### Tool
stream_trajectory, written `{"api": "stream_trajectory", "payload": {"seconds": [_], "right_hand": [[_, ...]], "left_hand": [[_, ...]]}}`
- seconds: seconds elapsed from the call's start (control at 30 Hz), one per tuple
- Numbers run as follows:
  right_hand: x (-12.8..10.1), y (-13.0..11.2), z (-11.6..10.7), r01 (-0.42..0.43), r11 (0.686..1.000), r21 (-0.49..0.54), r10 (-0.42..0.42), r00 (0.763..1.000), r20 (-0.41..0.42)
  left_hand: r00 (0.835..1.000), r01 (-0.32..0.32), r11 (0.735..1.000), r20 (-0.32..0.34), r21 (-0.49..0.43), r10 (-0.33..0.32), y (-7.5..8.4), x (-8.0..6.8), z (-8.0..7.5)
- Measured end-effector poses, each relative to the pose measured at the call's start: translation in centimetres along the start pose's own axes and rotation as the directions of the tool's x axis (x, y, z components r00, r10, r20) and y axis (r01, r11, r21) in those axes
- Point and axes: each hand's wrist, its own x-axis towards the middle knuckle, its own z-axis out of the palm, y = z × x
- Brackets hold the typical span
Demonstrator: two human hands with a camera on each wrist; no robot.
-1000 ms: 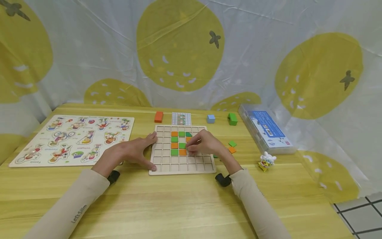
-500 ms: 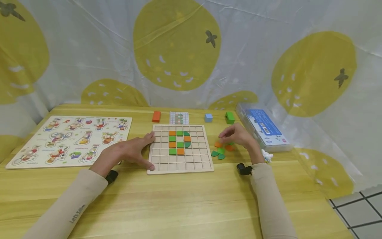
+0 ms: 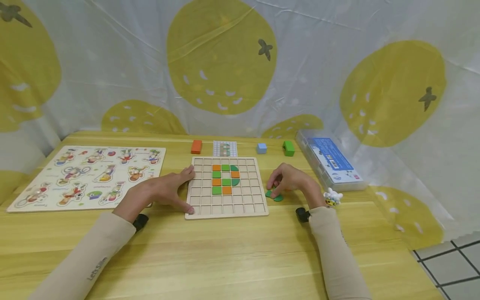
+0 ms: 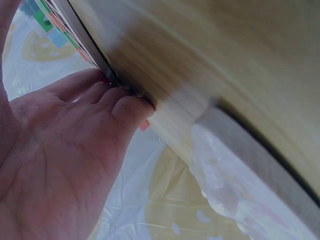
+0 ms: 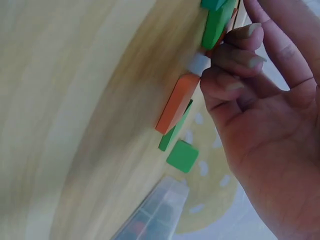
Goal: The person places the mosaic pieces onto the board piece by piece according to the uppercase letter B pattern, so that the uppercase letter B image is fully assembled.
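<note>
While the left hand point(image 3: 165, 191) lies flat against the grid board point(image 3: 226, 210), the right hand point(image 3: 290, 180) grip pinches loose tiles point(image 3: 275, 196) just right of it.

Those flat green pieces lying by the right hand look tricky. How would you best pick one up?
The green piece lies flat on the table, so probably pinch its thin opposite edges with fingertips from above, as the right hand hovers there; the open near side is free.
</note>
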Motion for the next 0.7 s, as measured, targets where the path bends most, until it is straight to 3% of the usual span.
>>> {"api": "stream_trajectory", "payload": {"seconds": [0.37,0.53,0.7], "right_hand": [[0.1,-0.7,-0.2,0.013,0.996,-0.087,-0.011,1.000,0.029],[0.4,-1.6,0.0,0.100,0.990,-0.097,-0.099,0.995,0.014],[1.5,-4.2,1.7,0.156,0.981,-0.115,-0.158,0.987,-0.015]], "left_hand": [[1.000,-0.002,1.000,-0.002,-0.004,0.002,0.1,0.1,0.1],[1.000,-0.001,1.000,0.000,-0.009,0.001,0.1,0.1,0.1],[1.000,0.002,1.000,0.001,-0.004,-0.002,0.2,0.1,0.1]]}}
